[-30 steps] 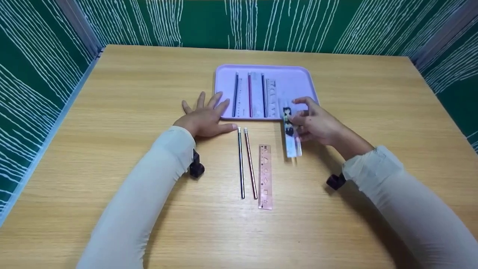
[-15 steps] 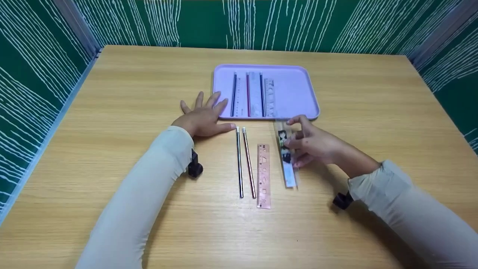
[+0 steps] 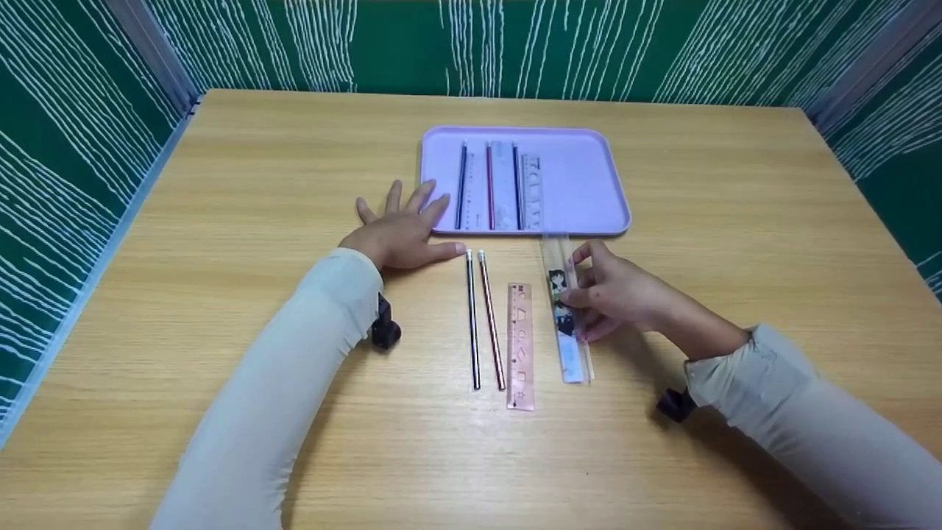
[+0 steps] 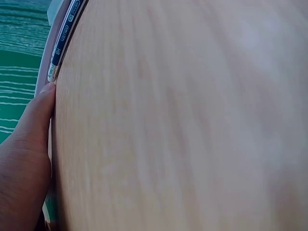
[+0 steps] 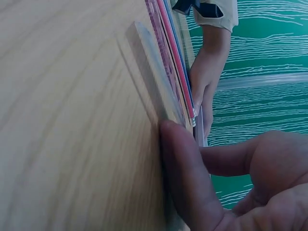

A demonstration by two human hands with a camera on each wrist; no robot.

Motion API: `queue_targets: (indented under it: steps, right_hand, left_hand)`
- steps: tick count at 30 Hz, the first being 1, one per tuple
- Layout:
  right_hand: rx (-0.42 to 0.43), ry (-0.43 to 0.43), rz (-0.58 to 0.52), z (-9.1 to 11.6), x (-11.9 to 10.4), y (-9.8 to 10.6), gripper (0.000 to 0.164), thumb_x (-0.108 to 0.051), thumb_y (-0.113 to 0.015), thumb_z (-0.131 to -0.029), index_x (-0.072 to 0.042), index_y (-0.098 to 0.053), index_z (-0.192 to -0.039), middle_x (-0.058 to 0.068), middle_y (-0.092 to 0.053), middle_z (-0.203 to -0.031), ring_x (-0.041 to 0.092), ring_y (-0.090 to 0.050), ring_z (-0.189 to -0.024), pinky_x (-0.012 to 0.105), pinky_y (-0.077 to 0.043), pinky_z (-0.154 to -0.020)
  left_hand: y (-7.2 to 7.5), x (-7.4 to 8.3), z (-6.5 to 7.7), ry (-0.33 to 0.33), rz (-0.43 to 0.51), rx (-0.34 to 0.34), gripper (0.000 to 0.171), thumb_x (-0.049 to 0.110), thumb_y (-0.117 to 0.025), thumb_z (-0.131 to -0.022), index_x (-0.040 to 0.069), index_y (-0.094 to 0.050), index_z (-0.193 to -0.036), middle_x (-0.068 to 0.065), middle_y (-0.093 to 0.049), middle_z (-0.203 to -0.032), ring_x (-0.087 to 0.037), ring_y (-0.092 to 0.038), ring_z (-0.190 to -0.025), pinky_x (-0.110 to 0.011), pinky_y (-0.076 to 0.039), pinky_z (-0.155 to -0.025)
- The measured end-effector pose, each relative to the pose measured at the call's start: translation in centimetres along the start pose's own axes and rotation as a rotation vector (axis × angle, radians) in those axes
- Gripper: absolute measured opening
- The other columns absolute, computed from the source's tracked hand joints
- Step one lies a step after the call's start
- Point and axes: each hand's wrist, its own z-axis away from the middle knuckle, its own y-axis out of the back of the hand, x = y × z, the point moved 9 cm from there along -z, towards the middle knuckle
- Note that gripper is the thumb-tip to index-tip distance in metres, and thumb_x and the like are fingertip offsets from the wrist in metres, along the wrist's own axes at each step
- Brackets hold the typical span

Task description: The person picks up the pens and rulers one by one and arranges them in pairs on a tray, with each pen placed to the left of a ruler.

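Observation:
In the head view my right hand (image 3: 614, 291) pinches a clear ruler (image 3: 570, 361) with a cartoon picture, thumb on one side and fingers at its right edge. The ruler lies lengthwise, close over the table right of a pink ruler (image 3: 520, 346). The right wrist view shows its narrow end (image 5: 149, 53) standing out past my thumb. My left hand (image 3: 401, 235) rests flat with fingers spread, fingertips at the tray's left corner. Its thumb tip is right at the eraser end of a dark pencil (image 3: 472, 324). A red pencil (image 3: 491, 324) lies beside that one.
Beyond them stands a purple tray (image 3: 614, 169) on the wooden table (image 3: 294, 147). Two dark pencils, a red pencil (image 3: 489, 184) and clear rulers (image 3: 531, 191) lie upright in alternating order in it. Green walls with white streaks (image 3: 401, 44) surround the table.
My right hand has brought the cartoon ruler from over the tray's front edge toward me, down beside the pink ruler. My left hand has stayed in place.

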Motion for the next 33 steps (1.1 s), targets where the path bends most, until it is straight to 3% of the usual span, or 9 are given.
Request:
queue_targets:
  steps: [6, 17, 26, 33]
  right_hand:
    - [0.027, -0.032, 0.082, 0.5, 0.1, 0.1, 0.047, -0.009, -0.063, -0.100, -0.004, -0.029, -0.132, 0.018, -0.064, -0.105, 0.023, -0.073, -0.068, 0.045, -0.064, -0.065]
    - [0.103, -0.029, 0.214, 0.3, 0.2, 0.7, 0.060, -0.015, -0.076, -0.093, -0.001, -0.033, -0.132, 0.020, -0.065, -0.094, 0.022, -0.072, -0.065, 0.044, -0.063, -0.061]
    - [0.119, -0.022, 0.260, 0.4, -0.1, 0.9, 0.059, -0.016, -0.077, -0.092, -0.002, -0.036, -0.133, 0.021, -0.060, -0.101, 0.023, -0.071, -0.064, 0.042, -0.064, -0.062]
    - [0.147, -0.005, 0.243, 0.3, -1.0, 0.8, 0.053, -0.018, -0.074, -0.095, -0.006, -0.036, -0.131, 0.020, -0.068, -0.092, 0.026, -0.072, -0.067, 0.044, -0.063, -0.063]
  left_hand:
    - [0.1, 0.1, 0.0, -0.004, -0.001, -0.003, 0.101, 0.091, -0.036, -0.085, 0.038, -0.002, -0.165, 0.004, 0.018, -0.172, -0.045, 0.021, -0.155, -0.085, 0.017, -0.104]
    - [0.1, 0.1, 0.0, -0.002, -0.012, -0.006, 0.102, 0.090, -0.037, -0.085, 0.037, -0.002, -0.165, 0.004, 0.017, -0.172, -0.045, 0.020, -0.155, -0.085, 0.014, -0.105]
    - [0.0, 0.0, -0.3, 0.003, -0.011, -0.005, 0.102, 0.091, -0.035, -0.084, 0.038, -0.002, -0.165, 0.005, 0.017, -0.172, -0.045, 0.021, -0.155, -0.085, 0.016, -0.105]
    - [-0.1, -0.1, -0.3, 0.024, -0.014, -0.014, 0.102, 0.092, -0.034, -0.084, 0.040, -0.001, -0.164, 0.006, 0.018, -0.172, -0.043, 0.021, -0.155, -0.083, 0.017, -0.107]
